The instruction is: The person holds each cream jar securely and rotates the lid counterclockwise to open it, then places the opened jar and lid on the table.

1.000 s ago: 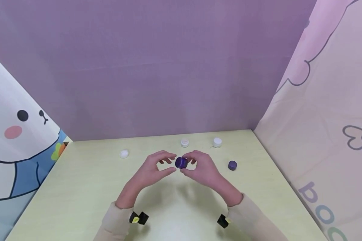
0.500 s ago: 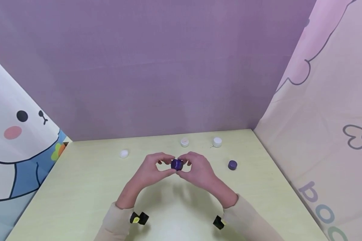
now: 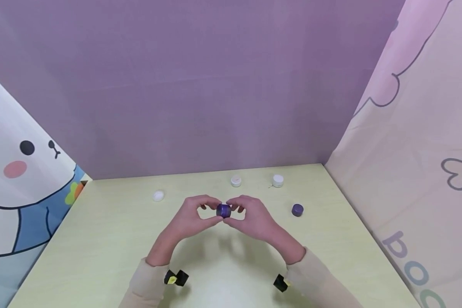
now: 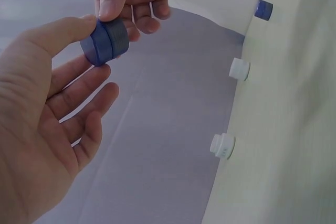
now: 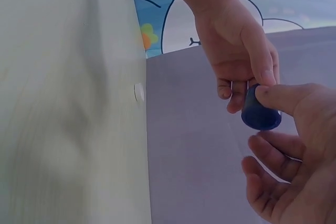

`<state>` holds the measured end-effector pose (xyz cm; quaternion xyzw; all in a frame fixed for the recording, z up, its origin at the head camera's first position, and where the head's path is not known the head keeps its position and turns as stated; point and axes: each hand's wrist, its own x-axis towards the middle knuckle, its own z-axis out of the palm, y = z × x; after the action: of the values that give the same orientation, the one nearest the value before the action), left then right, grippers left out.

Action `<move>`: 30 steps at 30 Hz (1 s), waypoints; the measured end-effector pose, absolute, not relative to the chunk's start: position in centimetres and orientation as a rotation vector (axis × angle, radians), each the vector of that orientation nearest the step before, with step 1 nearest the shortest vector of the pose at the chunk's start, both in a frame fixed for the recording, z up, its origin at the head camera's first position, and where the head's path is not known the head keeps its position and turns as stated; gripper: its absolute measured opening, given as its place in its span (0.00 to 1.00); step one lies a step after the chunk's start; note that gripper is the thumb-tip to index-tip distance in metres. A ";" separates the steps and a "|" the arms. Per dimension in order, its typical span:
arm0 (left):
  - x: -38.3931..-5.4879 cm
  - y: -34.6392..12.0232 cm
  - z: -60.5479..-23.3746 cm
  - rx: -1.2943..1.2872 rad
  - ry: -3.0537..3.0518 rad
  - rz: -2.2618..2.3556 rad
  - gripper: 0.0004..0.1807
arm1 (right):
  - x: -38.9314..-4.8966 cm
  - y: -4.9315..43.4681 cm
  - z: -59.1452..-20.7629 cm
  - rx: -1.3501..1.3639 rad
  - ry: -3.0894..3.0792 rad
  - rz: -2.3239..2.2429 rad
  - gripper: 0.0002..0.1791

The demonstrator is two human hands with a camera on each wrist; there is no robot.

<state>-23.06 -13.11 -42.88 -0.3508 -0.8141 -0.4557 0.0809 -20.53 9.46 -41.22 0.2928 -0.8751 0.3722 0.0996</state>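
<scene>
Left hand (image 3: 191, 217) now on purple jar (image 3: 223, 210)

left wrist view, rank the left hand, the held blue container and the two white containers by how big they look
1. Left hand
2. Held blue container
3. Upper white container and lower white container: too alike to rank

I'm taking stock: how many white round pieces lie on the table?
3: a flat disc toward the left, a stepped piece near the back edge, and a plain cylinder to its right.
</scene>
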 end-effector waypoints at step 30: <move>-23.3 -13.1 -43.6 -1.231 -2.446 -1.273 0.18 | -21.7 9.8 -41.9 1.140 -2.726 1.045 0.14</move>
<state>-23.29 -13.13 -43.60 -0.4070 -0.8084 -0.4209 0.0608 -21.67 9.83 -41.93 0.3638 -0.8698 0.3333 0.0036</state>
